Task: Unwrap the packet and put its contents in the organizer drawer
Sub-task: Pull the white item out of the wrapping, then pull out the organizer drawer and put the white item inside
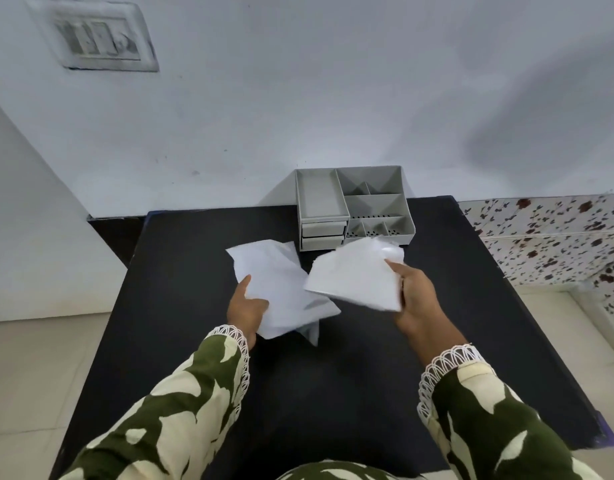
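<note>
The left hand (246, 304) is closed on a white sheet (281, 289), thumb on top and the other fingers hidden under it, and the right hand (414, 299) pinches a second white sheet (354, 275) at its right edge, thumb pressed on the upper face. Both sheets are lifted a little above the black table (333, 393). The left one overlaps a crumpled piece that hangs down toward the table; the right one is blurred, so I cannot say if something lies inside it.

My judgement is that the unwrapping is in progress or nearly finished — the packet seems to be separated in two white pieces, but I cannot tell which piece is wrapper and which is contents. Nothing has gone into the organizer yet, as far as the view shows.

Further back, just behind the right sheet, stands the grey organizer (399, 202) against the wall. Its top compartments look empty, and the two small drawers (322, 236) on its front left are both shut. So a drawer must be opened and the contents put in — this part remains.

I can read no brand, label or writing on the sheets or the organizer.
</note>
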